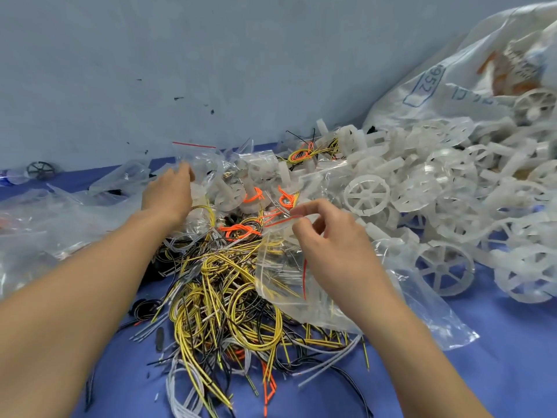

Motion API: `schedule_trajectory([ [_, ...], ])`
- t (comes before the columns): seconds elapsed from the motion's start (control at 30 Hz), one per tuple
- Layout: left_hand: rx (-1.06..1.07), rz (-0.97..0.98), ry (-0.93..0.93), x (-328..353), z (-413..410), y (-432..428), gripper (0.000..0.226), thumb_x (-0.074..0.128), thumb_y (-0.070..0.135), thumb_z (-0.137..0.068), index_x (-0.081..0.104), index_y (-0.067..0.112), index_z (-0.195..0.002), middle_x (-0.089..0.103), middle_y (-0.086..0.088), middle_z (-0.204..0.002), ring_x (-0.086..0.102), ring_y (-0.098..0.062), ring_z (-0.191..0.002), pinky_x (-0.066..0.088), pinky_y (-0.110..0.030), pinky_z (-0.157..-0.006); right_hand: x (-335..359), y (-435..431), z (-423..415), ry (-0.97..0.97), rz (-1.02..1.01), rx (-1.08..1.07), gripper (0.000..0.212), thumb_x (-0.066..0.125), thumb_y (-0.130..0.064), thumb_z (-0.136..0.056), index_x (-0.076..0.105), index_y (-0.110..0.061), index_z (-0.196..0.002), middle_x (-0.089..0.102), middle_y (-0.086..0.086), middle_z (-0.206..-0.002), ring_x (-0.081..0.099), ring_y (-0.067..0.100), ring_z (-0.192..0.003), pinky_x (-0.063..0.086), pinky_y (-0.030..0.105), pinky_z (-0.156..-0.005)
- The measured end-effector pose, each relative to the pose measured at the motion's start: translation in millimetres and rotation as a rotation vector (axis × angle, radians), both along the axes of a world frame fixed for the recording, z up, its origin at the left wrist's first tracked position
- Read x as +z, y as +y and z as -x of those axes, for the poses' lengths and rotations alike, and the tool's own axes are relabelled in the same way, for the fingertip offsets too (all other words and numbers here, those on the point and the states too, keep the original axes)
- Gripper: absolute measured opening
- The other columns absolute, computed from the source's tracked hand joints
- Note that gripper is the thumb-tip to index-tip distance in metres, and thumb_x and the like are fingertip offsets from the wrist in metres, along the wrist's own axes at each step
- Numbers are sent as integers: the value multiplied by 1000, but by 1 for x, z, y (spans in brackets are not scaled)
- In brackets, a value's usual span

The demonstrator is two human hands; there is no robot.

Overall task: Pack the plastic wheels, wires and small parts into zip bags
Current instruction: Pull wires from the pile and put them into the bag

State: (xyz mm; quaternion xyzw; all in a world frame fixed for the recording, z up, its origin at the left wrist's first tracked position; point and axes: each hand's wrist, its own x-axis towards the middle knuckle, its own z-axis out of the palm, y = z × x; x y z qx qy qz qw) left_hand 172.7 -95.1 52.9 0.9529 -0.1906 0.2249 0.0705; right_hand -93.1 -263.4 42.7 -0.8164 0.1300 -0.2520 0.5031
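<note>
My right hand (325, 236) pinches the red-lined mouth of a clear zip bag (280, 273) that lies over a tangle of yellow, black, white and orange wires (223, 300) in the middle of the blue table. My left hand (170, 193) reaches further back, fingers down in a heap of clear zip bags (193, 158) and white plastic parts; what its fingertips touch is hidden. White spoked plastic wheels (366, 193) are piled to the right.
A big translucent sack (452, 79) spills wheels at the back right. More clear bags (36, 224) cover the left of the blue table (497, 372). A dark wheel (40, 170) lies at the far left by the grey wall.
</note>
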Motion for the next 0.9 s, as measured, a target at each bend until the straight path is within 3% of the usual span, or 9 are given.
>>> schedule_trajectory([
  [0.07,-26,263,-50,13,20,0,24,43,10,-98,46,10,-121,57,-20,-114,56,-36,-98,45,-43,-76,0,3,3,2,8,-3,14,49,-30,-93,61,-36,-97,59,-16,-63,56,11,-58,45,34,-56],
  [0.13,-86,641,-9,27,49,-1,27,45,17,-98,47,12,-125,60,-10,-106,59,-21,-85,45,-28,-70,0,6,6,-13,7,-13,14,49,-29,-93,61,-35,-96,59,-16,-62,56,12,-58,42,29,-53],
  [0.23,-344,1364,489,33,114,8,19,52,17,-98,57,12,-116,65,-7,-93,63,-8,-69,52,-17,-62,2,10,10,-44,10,-56,15,49,-27,-93,61,-35,-95,61,-14,-67,55,13,-57,41,29,-54],
  [0.3,-498,1566,873,24,161,14,22,57,21,-95,62,8,-112,68,-3,-82,66,-9,-68,56,-21,-64,2,13,14,-73,8,-98,13,50,-26,-93,62,-33,-92,62,-11,-69,54,12,-55,41,31,-54],
  [0.37,-510,1536,1105,16,195,13,31,61,29,-86,65,4,-106,68,-4,-77,65,-10,-64,57,-22,-59,3,16,18,-112,20,-125,12,52,-27,-93,62,-32,-88,61,-12,-68,52,10,-54,39,28,-52],
  [0.43,-462,1379,1184,13,216,8,36,64,32,-81,66,0,-99,66,-8,-74,62,-12,-59,55,-21,-54,2,19,22,-138,52,-153,10,54,-29,-92,62,-32,-86,60,-10,-68,53,10,-58,40,27,-54],
  [0.6,-434,929,1054,23,228,12,24,61,29,-90,66,6,-96,66,-6,-70,60,-16,-56,49,-22,-48,4,24,28,-147,120,-198,9,55,-29,-89,64,-32,-89,53,-11,-63,54,7,-67,36,20,-55],
  [0.7,-415,837,1010,29,225,16,21,61,29,-92,70,10,-93,67,-4,-69,60,-15,-55,49,-22,-47,3,26,29,-125,110,-176,9,57,-29,-90,63,-36,-89,51,-15,-68,52,4,-68,33,20,-55],
  [0.9,-436,783,1128,30,223,16,25,59,29,-92,71,8,-95,64,-6,-67,57,-15,-54,50,-22,-48,6,26,35,-131,86,-189,12,56,-29,-92,68,-33,-94,56,-13,-82,54,6,-79,41,27,-65],
])
